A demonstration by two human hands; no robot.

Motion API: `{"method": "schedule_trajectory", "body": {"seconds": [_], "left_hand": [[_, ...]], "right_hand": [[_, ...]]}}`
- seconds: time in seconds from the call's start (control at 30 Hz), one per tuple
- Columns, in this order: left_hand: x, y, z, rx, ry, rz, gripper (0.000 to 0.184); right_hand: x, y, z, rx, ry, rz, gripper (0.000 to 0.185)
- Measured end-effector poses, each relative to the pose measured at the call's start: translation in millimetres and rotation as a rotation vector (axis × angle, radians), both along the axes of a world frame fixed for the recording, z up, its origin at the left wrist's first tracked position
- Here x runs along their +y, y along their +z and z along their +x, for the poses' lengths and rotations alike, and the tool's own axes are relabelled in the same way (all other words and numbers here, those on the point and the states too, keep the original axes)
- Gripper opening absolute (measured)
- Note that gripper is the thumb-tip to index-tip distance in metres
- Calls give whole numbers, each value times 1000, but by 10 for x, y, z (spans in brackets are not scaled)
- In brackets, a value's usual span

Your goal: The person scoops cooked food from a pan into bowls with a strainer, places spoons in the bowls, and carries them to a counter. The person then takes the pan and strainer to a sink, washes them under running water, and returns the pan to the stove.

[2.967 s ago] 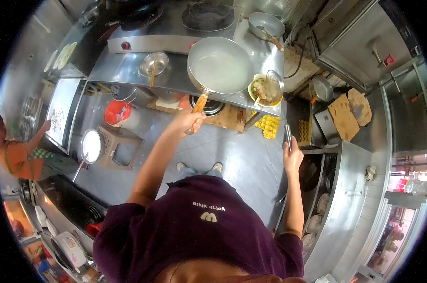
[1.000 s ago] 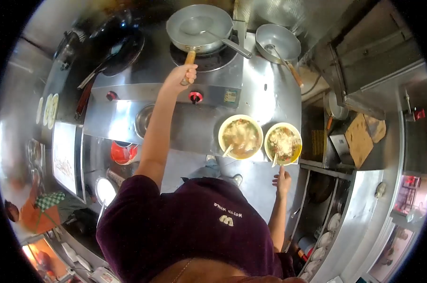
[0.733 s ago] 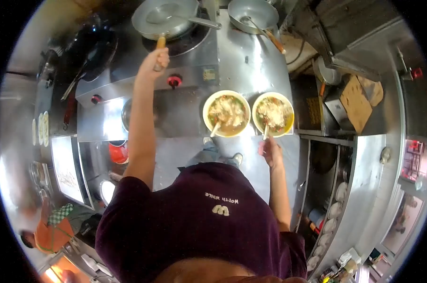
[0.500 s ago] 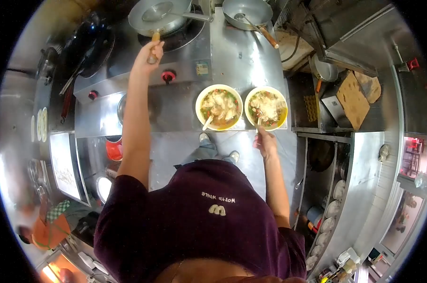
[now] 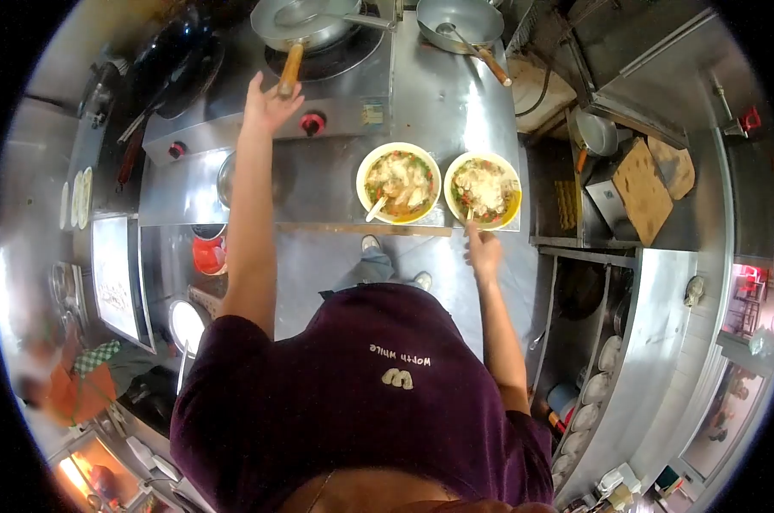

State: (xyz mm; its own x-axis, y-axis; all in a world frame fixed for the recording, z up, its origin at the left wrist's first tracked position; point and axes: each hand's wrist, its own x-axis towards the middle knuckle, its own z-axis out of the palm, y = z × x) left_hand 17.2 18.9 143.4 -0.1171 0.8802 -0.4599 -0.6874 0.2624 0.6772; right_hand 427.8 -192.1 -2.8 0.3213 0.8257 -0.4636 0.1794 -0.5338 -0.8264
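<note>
My left hand (image 5: 271,106) is open, its fingers spread beside and below the wooden handle of a grey wok (image 5: 319,36) on the right burner. A metal strainer (image 5: 295,10) rests across that wok. At the counter's front edge stand two bowls of soup with toppings. The left bowl (image 5: 398,182) has a white spoon in it. At the right bowl (image 5: 483,190), my right hand (image 5: 482,246) has its fingers closed round the end of a spoon handle.
Another grey pan (image 5: 460,24) with a ladle lies at the back right. A dark wok (image 5: 190,77) stands on the left burner. Cutting boards (image 5: 644,190) are at the right, stacked bowls on a lower shelf. Another person in orange (image 5: 75,389) is at the far left.
My left hand has let go of the wok handle, which it held earlier. The wok and strainer are now on the burner. My right hand, earlier holding a metal handle, has moved to the right bowl's spoon.
</note>
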Motion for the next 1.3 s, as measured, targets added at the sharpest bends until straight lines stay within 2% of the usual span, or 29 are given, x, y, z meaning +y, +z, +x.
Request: {"method": "schedule_trajectory", "body": {"seconds": [0.07, 0.1, 0.2, 0.27, 0.33, 0.43, 0.53, 0.67, 0.77, 0.87, 0.97, 1.1, 1.2, 1.3], "left_hand": [[-246, -58, 124, 157, 215, -40, 59], [-379, -171, 116, 175, 192, -4, 57], [-776, -577, 57, 275, 44, -11, 50], [-1069, -827, 70, 220, -80, -24, 42], [-1338, -1173, 83, 4, -178, -5, 37], [-1719, -1433, 298, 164, -197, -137, 33], [-2009, -1583, 399, 73, -179, -267, 33], [-2326, -1610, 502, 277, -177, -396, 32], [-2488, -1631, 502, 302, -162, -472, 29], [-2613, -1733, 450, 320, -149, -540, 30], [-2729, -1912, 369, 314, -145, -555, 33], [-2791, -1936, 368, 336, -138, -577, 35], [-2805, -1905, 403, 341, -133, -587, 33], [-2825, -1893, 400, 343, -129, -595, 31]], "right_hand": [[-5, 31, -75, 204, -17, -94, 40], [-5, -55, -91, 362, -88, -110, 35], [-14, -91, -81, 398, -180, -21, 31], [5, -155, 50, 188, -183, 142, 29], [88, -273, 265, -96, -106, 322, 28], [309, -112, 503, -290, -64, 466, 25], [416, 3, 623, 67, -146, 384, 22], [324, 17, 696, 318, -184, 259, 17], [242, 12, 651, 460, -270, 244, 17], [179, 114, 629, 422, -277, 304, 20], [169, 189, 703, 201, -107, 462, 22], [226, 306, 811, -372, 133, 569, 18], [274, 340, 885, -649, 284, 718, 18], [273, 261, 905, -678, 329, 641, 18]]}}
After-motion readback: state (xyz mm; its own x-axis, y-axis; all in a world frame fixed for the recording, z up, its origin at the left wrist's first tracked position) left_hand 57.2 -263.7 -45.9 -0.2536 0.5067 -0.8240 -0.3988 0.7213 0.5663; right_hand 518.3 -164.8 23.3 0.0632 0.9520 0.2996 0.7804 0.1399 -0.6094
